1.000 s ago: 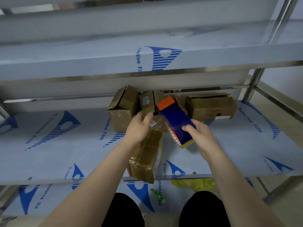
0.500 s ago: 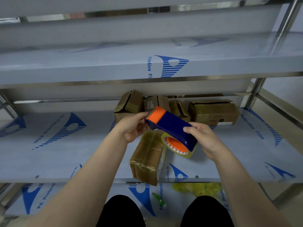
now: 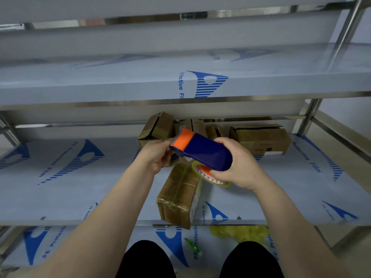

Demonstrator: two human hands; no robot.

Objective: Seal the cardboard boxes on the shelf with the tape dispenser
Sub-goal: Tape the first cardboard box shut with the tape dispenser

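One steel shelf covered in blue-printed protective film [image 3: 60, 177] carries several brown cardboard boxes [image 3: 261, 139] at the back and one tape-wrapped brown cardboard box [image 3: 180, 193] at the front edge. The blue and orange plastic tape dispenser [image 3: 204, 153] is held over that front box. The right hand [image 3: 241, 167] has its fingers curled round the blue rear body. The left hand [image 3: 158, 155] has its fingers pinching the orange front end.

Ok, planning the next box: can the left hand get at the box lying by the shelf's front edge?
Probably yes: the left hand holds the orange end of the tape dispenser close to that box, nothing lies between them, but it must let go first.
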